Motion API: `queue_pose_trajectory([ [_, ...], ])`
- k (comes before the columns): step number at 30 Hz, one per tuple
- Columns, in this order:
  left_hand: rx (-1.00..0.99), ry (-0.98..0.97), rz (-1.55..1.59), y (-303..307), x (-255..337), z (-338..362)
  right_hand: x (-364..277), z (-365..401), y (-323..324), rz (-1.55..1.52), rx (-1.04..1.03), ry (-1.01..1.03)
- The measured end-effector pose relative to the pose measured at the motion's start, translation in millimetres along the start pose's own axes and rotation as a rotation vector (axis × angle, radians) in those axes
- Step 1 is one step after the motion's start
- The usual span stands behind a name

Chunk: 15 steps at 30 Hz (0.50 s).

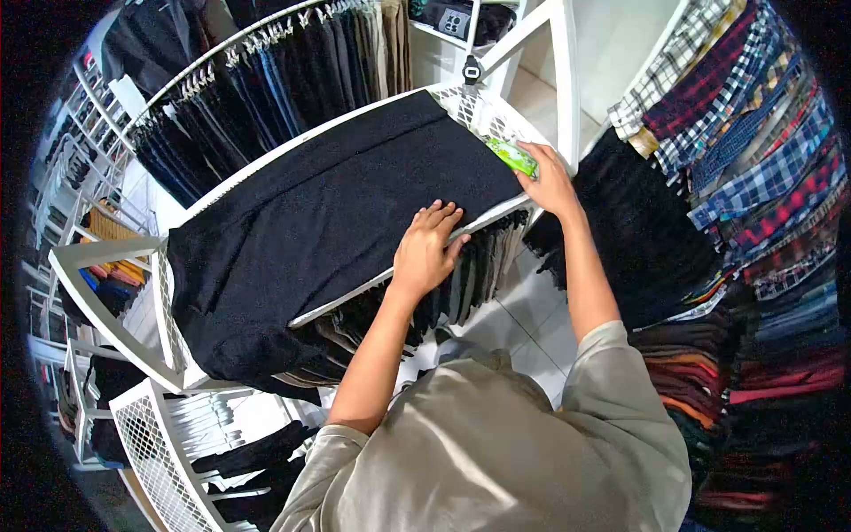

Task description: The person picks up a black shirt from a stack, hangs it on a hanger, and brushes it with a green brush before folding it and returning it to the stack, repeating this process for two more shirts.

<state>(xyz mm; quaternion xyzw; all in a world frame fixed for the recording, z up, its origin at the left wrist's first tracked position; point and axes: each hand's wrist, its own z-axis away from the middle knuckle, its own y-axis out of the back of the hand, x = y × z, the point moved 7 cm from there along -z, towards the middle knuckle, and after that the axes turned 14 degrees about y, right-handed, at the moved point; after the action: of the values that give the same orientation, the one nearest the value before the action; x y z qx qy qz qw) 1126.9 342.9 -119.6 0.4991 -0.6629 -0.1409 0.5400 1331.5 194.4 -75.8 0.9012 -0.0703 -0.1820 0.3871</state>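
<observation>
A large piece of black cloth [328, 208], perhaps a garment, lies spread along the top of a white metal rack [239, 191]. Flat on its near edge rests my left hand [430, 246], fingers stretched out and holding nothing. My right hand [551, 182] grips a small green and white packet [511, 157] at the rack's right end, thumb along its near side. What is printed on the packet is too small to read. Just beyond it, a bit of the rack's white mesh [470, 106] shows past the cloth.
Trousers [266, 84] hang from a curved rail behind the rack, and more dark garments [470, 279] hang below its near edge. Plaid shirts [753, 151] fill the right side. A black digital watch [472, 69] is fastened to the white frame. White floor tiles [532, 324] show below.
</observation>
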Motion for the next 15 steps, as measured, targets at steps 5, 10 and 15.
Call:
queue_pose_trajectory([
  [5,0.116,0.02,0.008,6.9,15.0,-6.7,16.0,-5.3,-9.1,0.032,-0.014,0.05],
  [10,0.13,0.026,-0.026,-22.7,46.6,-32.5,36.6,-0.3,-0.8,0.069,-0.04,-0.137],
  [15,0.177,0.052,-0.119,-47.3,56.5,-56.9,-1.7,25.4,21.9,0.029,0.232,0.026],
])
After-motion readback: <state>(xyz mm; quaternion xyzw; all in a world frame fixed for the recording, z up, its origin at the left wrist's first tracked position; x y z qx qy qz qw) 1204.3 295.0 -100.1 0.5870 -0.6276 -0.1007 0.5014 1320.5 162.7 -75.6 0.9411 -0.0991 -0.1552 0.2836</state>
